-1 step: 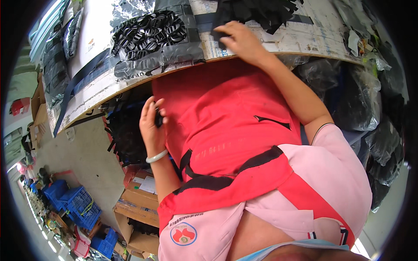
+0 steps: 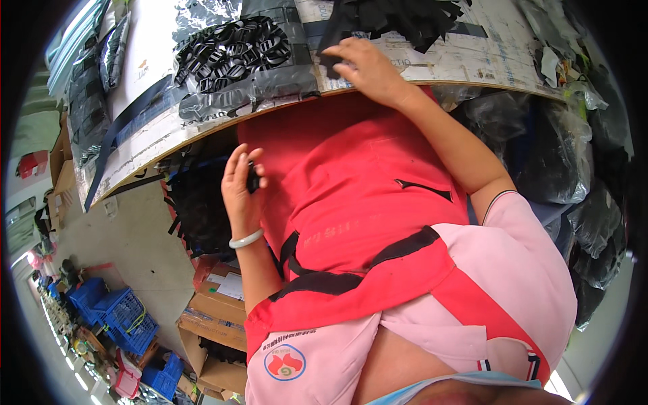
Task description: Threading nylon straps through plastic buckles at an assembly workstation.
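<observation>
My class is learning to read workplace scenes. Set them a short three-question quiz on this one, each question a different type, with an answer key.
1. True or false: the left hand holds a small black object.

2. Multiple choice: where are the buckles piled?
(a) on the floor
(b) on plastic on the table
(c) on the apron

3. Fill in the colour: the right hand is beside a heap of ____ strips.

Key: 1. True; 2. b; 3. black
</observation>
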`<state>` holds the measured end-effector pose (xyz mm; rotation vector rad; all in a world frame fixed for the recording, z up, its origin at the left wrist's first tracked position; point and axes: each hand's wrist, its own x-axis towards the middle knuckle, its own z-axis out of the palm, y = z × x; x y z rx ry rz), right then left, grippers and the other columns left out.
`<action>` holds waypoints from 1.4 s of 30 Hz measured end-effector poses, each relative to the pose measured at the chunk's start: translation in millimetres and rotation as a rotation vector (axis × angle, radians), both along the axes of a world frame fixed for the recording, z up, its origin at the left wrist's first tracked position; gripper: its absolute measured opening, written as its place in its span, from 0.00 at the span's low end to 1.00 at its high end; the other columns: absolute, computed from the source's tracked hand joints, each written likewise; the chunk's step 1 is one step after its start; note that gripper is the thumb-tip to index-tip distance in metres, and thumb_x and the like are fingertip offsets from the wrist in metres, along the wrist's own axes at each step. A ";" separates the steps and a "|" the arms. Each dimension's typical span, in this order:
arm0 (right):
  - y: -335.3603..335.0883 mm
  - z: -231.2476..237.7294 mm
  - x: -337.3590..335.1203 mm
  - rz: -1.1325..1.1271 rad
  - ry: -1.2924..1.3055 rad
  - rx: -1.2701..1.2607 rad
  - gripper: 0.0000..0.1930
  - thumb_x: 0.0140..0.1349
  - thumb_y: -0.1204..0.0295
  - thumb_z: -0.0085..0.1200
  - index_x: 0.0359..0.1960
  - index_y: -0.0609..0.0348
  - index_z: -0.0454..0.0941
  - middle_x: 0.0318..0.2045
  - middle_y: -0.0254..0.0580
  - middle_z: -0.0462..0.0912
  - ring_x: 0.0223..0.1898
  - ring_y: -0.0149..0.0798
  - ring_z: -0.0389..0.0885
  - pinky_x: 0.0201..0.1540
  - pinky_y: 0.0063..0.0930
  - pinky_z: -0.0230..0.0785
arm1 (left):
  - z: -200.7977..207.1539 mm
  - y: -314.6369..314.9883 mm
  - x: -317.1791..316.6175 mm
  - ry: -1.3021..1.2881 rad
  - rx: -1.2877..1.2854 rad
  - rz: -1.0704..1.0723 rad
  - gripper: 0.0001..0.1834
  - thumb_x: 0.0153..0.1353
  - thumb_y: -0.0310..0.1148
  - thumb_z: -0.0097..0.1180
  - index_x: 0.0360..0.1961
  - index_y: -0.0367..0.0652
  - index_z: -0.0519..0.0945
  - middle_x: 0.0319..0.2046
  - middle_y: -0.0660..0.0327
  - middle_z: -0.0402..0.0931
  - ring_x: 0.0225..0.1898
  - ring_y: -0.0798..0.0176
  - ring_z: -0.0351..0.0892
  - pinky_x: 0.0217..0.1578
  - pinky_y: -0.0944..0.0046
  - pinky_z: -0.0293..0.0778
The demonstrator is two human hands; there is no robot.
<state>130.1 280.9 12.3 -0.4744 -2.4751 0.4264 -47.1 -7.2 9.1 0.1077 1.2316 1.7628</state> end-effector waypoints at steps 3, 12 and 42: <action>-20.8 9.9 -9.1 0.024 0.022 -0.089 0.14 0.59 0.74 0.53 0.48 0.58 0.78 0.38 0.45 0.78 0.43 0.46 0.76 0.50 0.32 0.68 | 3.6 13.9 9.7 -0.034 0.044 -0.038 0.16 0.68 0.30 0.51 0.55 0.38 0.72 0.46 0.50 0.78 0.31 0.67 0.77 0.26 0.69 0.74; 28.8 42.3 19.2 -0.108 0.023 0.213 0.13 0.54 0.76 0.57 0.43 0.52 0.81 0.36 0.33 0.78 0.42 0.40 0.75 0.46 0.29 0.68 | -10.2 -1.0 15.6 -0.072 0.051 -0.130 0.16 0.67 0.30 0.52 0.55 0.37 0.71 0.41 0.51 0.78 0.31 0.66 0.78 0.27 0.71 0.74; -110.9 51.3 5.3 0.135 -0.144 -1.771 0.12 0.66 0.63 0.54 0.35 0.60 0.76 0.20 0.33 0.77 0.16 0.23 0.73 0.19 0.15 0.67 | 13.5 31.0 61.2 0.802 -0.044 -0.115 0.09 0.60 0.23 0.58 0.42 0.34 0.82 0.24 0.62 0.78 0.23 0.74 0.72 0.23 0.72 0.67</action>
